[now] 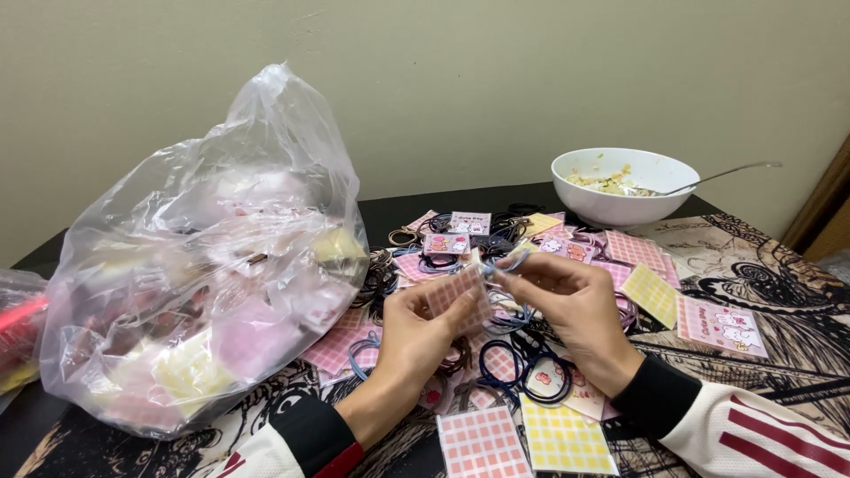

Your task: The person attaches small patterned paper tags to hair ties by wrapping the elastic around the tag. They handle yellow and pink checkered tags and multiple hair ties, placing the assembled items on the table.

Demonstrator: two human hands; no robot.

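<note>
Left hand (416, 332) clamped on one pink checked card (458, 296), right hand (567, 305) pinching one blue hair tie (505, 263).

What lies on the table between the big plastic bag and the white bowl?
In the head view, checked cards and hair ties lie between the plastic bag and white bowl.

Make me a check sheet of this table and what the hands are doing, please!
Surface: table under a dark patterned cloth.
Job's things: pink checked card in left hand; blue hair tie pinched by right hand.
Clutter: loose cards and hair ties; full plastic bag; white bowl with spoon.
Hands: both closed on their things.
Cables: nothing seen.
Surroundings: plain wall.
</note>
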